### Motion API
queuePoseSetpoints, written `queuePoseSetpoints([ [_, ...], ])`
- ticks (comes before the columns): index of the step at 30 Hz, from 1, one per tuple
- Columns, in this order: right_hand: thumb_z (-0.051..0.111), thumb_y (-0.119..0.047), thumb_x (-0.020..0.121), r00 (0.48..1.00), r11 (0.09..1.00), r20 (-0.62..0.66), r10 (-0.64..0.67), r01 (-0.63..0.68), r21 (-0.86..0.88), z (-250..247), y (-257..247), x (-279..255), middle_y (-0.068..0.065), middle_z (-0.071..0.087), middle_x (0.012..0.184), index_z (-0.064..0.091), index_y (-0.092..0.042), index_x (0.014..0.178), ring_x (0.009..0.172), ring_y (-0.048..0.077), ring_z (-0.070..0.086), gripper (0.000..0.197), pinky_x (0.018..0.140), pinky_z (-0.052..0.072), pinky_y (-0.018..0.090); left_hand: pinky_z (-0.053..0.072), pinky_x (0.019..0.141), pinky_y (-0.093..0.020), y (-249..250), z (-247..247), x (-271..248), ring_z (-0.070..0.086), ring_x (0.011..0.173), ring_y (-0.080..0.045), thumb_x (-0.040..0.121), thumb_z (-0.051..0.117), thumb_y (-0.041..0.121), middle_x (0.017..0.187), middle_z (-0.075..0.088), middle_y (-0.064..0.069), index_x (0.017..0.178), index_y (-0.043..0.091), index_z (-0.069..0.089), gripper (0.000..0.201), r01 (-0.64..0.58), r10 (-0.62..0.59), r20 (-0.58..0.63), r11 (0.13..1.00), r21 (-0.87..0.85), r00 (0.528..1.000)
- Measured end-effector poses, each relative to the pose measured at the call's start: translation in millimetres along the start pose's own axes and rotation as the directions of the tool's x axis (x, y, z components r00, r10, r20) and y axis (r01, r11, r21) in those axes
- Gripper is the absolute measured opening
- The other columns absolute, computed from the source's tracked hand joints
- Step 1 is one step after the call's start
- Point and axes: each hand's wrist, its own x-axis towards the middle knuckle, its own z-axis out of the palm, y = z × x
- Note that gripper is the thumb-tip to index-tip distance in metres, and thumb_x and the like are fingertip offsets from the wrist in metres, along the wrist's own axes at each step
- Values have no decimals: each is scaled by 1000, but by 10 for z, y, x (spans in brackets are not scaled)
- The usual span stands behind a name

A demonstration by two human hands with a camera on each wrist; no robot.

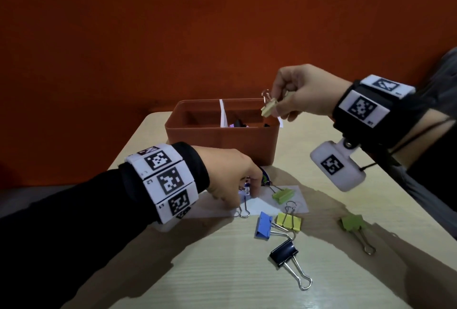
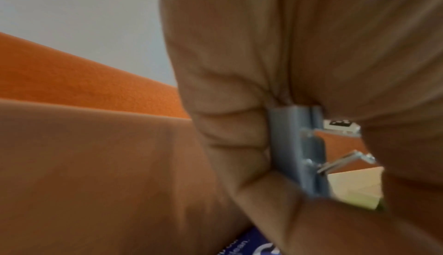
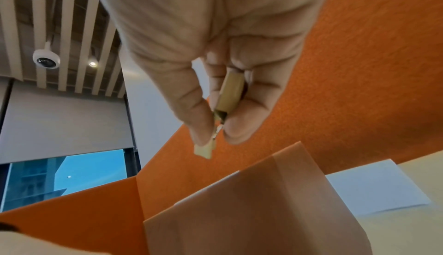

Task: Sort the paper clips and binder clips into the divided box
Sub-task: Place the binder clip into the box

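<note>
The brown divided box (image 1: 220, 145) stands at the table's far side with a white divider (image 1: 223, 114); dark clips lie in its right compartment. My right hand (image 1: 282, 104) hovers over that right compartment and pinches a pale yellow binder clip (image 1: 268, 108), also seen between thumb and fingers in the right wrist view (image 3: 231, 90). My left hand (image 1: 243, 188) is down on the table in front of the box, its fingers curled round a grey-blue binder clip (image 2: 294, 149). Loose on the table lie a green clip (image 1: 283, 195), a blue clip (image 1: 263, 227), a yellow clip (image 1: 289, 221), a black clip (image 1: 284, 253) and another green clip (image 1: 351, 223).
A white sheet of paper (image 1: 267, 203) lies under the left hand and the nearest clips. The pale wooden table (image 1: 222, 279) has edges close on the left and right. An orange wall (image 1: 173, 36) rises behind the box. The right wrist camera unit (image 1: 338, 166) hangs above the table.
</note>
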Motion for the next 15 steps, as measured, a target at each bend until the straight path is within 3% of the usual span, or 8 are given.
queuePoseSetpoints([
  [3,75,-9,77,1000,997,-25,-16,14,-72,87,-50,101,11,72,86,61,-10,94,68,18,69,22,65,60,31,59,69,-41,8,27,8,68,79,-23,71,81,25,90,64,2,99,31,62,34,0,0,16,1000,15,1000],
  [7,76,-19,77,999,979,30,-31,36,-203,195,-76,131,-2,68,103,60,-22,107,91,14,65,35,84,54,36,52,56,-30,-1,24,8,66,72,-22,73,77,26,85,64,1,91,25,59,26,39,-39,17,999,19,999],
  [11,76,-21,76,996,955,3,-91,88,-282,215,-42,11,-7,62,106,57,-27,109,91,14,62,39,80,53,34,41,53,-26,-21,55,9,53,65,-14,73,74,25,74,56,6,74,22,52,22,34,-32,-47,998,44,998],
  [15,76,-21,75,978,934,-44,-203,180,-307,173,14,-186,-8,61,91,57,-26,95,81,15,62,28,73,51,32,40,52,-24,-25,18,-21,50,60,-11,77,69,27,72,56,6,76,21,54,16,18,-15,-96,999,27,995],
])
